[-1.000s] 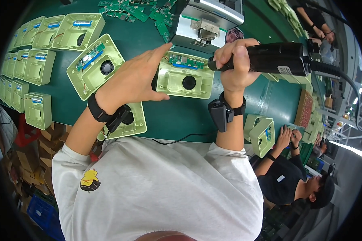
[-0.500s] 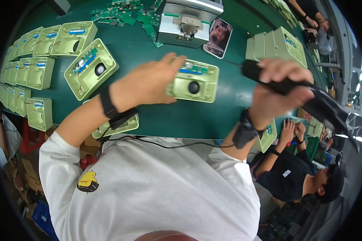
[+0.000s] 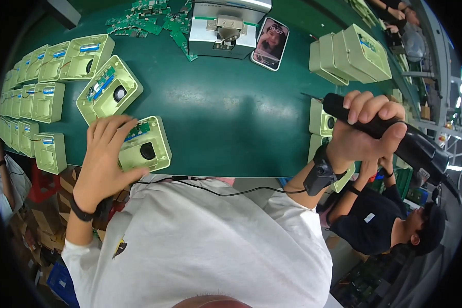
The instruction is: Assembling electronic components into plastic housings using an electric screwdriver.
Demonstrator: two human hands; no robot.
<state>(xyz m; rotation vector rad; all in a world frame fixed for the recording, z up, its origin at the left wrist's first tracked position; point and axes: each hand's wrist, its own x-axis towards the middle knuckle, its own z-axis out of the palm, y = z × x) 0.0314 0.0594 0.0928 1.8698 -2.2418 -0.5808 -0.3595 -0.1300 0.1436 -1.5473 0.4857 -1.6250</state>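
Seen from above, a person in a white shirt (image 3: 215, 236) works at a green bench (image 3: 231, 133). The left hand (image 3: 105, 154) lies over the left side of a pale green case (image 3: 131, 157), thumb and fingers spread apart; whether it grips the case, I cannot tell. That case sits left of centre, near the bench's front edge, with a board (image 3: 137, 129) and a black round part (image 3: 147, 151) inside. The right hand (image 3: 367, 128), at the right of the frame, is wrapped around a black driver (image 3: 418, 146) — its thin bit points left. The two hands are well apart. A tilted second case (image 3: 106, 109) lies just above the first. Rows of similar cases (image 3: 46, 110) fill the left; loose boards (image 3: 138, 23), a metal device (image 3: 223, 41) and a phone (image 3: 270, 43) line the top — more cases (image 3: 333, 56) stand upper right. A co-worker (image 3: 364, 226) in dark clothes is at lower right.
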